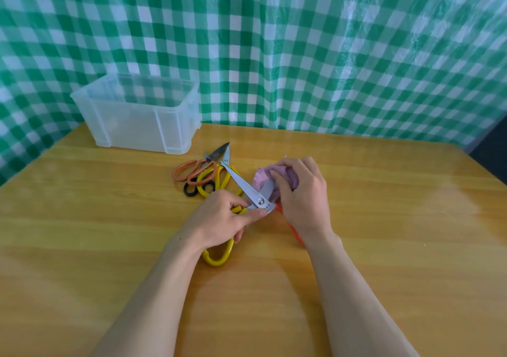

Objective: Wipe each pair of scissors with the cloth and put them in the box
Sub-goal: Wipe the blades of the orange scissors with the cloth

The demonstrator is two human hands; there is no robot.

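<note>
Scissors with yellow loop handles [242,182] are held by the left hand [219,218], fingers curled round a handle just below the pivot, over the glossy wooden table [109,219]. The blades are spread: one bare steel blade points far-left, the other is wrapped in the soft pink cloth [260,177], pinched by the right hand [303,192]. That blade runs far-right from the pivot, so the wipe is judged to go that way. Beyond, more scissors [203,174] are heaped; the translucent ribbed box [142,122] stands far left.
</note>
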